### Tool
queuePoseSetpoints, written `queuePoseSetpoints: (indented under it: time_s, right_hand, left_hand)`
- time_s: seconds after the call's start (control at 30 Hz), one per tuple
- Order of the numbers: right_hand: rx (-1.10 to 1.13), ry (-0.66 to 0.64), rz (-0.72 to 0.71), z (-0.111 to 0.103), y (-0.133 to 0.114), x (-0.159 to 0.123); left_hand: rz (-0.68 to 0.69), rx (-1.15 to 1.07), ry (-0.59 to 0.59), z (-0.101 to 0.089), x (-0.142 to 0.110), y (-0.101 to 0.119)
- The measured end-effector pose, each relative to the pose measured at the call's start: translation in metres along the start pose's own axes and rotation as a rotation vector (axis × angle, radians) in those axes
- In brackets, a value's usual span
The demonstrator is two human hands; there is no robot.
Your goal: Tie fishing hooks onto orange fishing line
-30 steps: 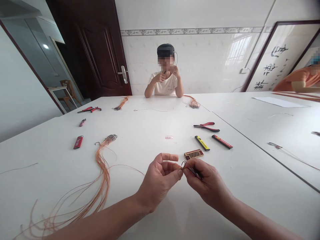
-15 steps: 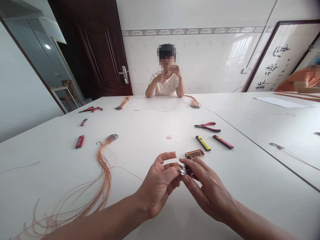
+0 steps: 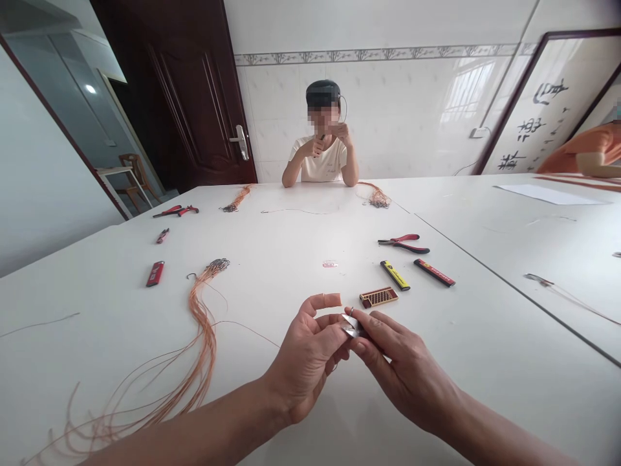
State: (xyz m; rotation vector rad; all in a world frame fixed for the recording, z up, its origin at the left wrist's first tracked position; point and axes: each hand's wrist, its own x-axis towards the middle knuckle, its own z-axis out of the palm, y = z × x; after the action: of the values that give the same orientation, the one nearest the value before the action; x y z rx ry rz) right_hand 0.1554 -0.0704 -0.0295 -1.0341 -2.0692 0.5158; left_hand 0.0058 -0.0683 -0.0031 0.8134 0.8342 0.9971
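My left hand (image 3: 308,353) and my right hand (image 3: 402,369) meet above the white table (image 3: 272,259), fingertips pinched together on a small shiny metal piece (image 3: 350,325). The left index finger wears a tan finger cot. Just beyond the hands lies a small brown box (image 3: 378,297). A bundle of orange lines with hooks (image 3: 201,330) trails across the table to the left of my left forearm.
Red pliers (image 3: 403,243), a yellow lighter (image 3: 394,275) and a red lighter (image 3: 434,272) lie right of centre. Another red lighter (image 3: 154,274) and pliers (image 3: 173,211) lie at the left. A person (image 3: 323,145) sits opposite, hands raised; an orange-sleeved person (image 3: 589,152) is at the right.
My right hand has turned over and slid forward onto the left fingertips; the thin dark hook seen a second ago is now covered, and a shiny flat piece shows between the fingers.
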Motion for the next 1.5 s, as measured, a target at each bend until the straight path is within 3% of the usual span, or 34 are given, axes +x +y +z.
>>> queuePoseSetpoints:
  time_s: [0.33, 0.5, 0.57, 0.73, 0.97, 1.33, 1.43, 1.5]
  right_hand:
    - [0.076, -0.092, 0.121, -0.003, -0.003, 0.002]
    - [0.141, -0.106, 0.117, -0.005, -0.001, 0.004]
    - [0.167, -0.081, 0.114, -0.009, 0.001, 0.005]
    - [0.215, 0.136, 0.202, -0.018, 0.005, 0.005]
    - [0.327, 0.126, 0.228, -0.006, -0.003, 0.002]
    - [0.127, 0.170, 0.219, -0.006, 0.002, 0.006]
    - [0.023, 0.110, 0.219, -0.013, 0.008, 0.011]
    - [-0.118, -0.008, 0.217, -0.022, 0.018, 0.013]
  left_hand:
    - [0.015, 0.014, 0.047, -0.003, 0.002, -0.004]
    - [0.008, 0.028, 0.059, -0.002, 0.001, -0.005]
    - [0.016, 0.018, 0.050, 0.001, 0.000, -0.002]
    - [0.043, 0.014, 0.080, 0.007, -0.003, 0.004]
    - [0.145, 0.084, 0.030, 0.004, -0.001, -0.002]
    - [0.129, 0.176, 0.017, 0.000, 0.004, -0.004]
    - [0.144, 0.211, 0.078, -0.004, 0.007, -0.003]
    - [0.137, 0.212, 0.134, -0.007, 0.010, -0.001]
